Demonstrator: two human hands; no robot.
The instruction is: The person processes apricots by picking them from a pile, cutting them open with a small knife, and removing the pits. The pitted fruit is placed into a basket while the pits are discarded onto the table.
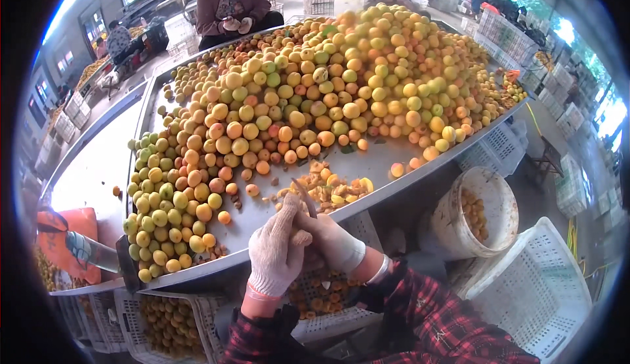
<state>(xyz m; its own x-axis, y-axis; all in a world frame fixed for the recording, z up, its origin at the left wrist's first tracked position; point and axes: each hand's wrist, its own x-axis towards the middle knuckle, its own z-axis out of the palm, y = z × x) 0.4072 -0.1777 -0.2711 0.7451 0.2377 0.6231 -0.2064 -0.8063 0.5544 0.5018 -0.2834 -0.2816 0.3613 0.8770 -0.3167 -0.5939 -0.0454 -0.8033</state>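
Note:
My left hand (278,249), in a white knitted glove, is closed in front of my body at the table's near edge. Pressed against it is my right hand (336,240), with a white glove and fingers closed. A thin curved knife (304,195) sticks up from between the hands, its handle hidden in my right hand. Whatever my left fingers hold is hidden. Just beyond the hands, a pile of cut apricot pieces (335,190) lies on the metal table (269,200). Whole yellow, orange and greenish apricots (282,95) are heaped behind it.
Below my hands a crate holds apricot halves (325,298). A white bucket (453,226) with some fruit and a pale plastic crate (535,292) stand at right. Another crate of apricots (172,328) is at lower left. Across the table sits a person (236,3).

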